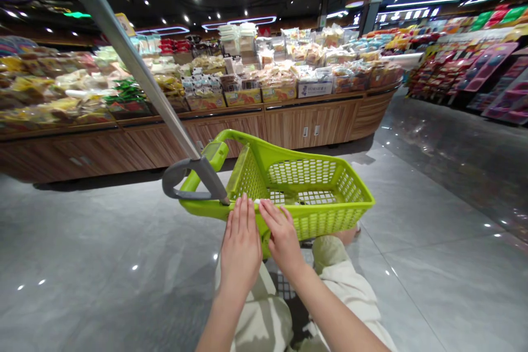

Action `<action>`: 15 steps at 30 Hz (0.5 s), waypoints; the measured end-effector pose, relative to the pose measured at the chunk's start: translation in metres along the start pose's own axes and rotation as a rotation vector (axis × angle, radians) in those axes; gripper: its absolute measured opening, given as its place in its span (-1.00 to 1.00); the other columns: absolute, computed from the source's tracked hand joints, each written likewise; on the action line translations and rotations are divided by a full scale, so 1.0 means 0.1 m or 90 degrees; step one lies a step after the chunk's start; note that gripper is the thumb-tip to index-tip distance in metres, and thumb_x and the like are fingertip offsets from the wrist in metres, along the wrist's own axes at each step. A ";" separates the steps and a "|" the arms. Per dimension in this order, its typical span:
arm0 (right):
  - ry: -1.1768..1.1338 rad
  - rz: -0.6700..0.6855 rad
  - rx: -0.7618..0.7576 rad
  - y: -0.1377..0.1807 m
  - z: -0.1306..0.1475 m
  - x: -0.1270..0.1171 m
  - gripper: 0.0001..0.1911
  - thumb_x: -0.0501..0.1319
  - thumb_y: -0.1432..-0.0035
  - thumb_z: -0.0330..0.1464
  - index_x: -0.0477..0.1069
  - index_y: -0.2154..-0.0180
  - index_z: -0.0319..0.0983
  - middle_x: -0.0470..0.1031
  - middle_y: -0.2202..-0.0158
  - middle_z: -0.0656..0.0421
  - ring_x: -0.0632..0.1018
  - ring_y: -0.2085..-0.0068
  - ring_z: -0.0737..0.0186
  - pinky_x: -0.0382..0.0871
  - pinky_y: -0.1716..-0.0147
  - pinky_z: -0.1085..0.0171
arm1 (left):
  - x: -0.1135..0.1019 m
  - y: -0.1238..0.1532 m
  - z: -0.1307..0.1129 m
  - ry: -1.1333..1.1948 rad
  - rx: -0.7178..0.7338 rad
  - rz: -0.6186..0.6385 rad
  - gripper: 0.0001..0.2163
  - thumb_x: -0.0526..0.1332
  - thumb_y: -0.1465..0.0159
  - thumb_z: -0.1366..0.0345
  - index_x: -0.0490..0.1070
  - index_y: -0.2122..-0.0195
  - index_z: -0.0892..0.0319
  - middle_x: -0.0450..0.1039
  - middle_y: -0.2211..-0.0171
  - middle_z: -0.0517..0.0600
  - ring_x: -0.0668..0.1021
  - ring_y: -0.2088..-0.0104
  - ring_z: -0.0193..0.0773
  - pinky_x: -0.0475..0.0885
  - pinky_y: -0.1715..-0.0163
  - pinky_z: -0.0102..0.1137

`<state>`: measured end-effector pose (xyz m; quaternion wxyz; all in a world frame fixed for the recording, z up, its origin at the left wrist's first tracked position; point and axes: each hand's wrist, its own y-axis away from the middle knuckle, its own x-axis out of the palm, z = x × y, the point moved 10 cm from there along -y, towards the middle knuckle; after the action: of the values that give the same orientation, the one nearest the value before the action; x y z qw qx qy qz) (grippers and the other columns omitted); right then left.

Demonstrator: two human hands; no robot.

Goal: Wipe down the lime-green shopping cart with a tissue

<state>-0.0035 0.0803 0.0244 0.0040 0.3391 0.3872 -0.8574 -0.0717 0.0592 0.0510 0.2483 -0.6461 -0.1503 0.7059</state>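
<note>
A lime-green plastic shopping basket (330,206) stands on the grey floor in front of me, nothing visible inside it. Its long metal pull handle (132,60) rises toward the upper left, with a grey hinge piece (193,179) at the base. My left hand (241,242) lies flat with fingers stretched out, fingertips resting on the basket's near rim. My right hand (282,236) sits beside it, fingers extended and touching the same rim. Neither hand holds anything. My legs in light trousers (342,280) show below the basket.
A curved wooden display counter (313,121) stacked with several packaged foods runs across the back. Shelves of red and pink goods (474,71) line the right side. Glossy grey tiled floor (433,231) stretches left and right of the basket.
</note>
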 end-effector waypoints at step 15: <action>-0.048 -0.098 0.121 0.20 -0.49 -0.27 -0.12 -0.09 0.13 -0.72 0.24 -0.25 -0.17 0.35 -0.23 0.11 0.31 -0.28 0.24 0.25 -0.26 0.04 | 0.04 -0.01 0.00 -0.001 -0.028 0.001 -0.48 -0.04 -0.30 0.51 0.06 -0.31 0.48 0.04 -0.35 0.31 0.05 -0.38 0.01 0.12 -0.31 -0.08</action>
<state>0.0508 0.0923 0.0040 -0.0796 0.2749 0.3289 -0.8999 -0.0717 0.0625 0.0479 0.2336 -0.6509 -0.1654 0.7031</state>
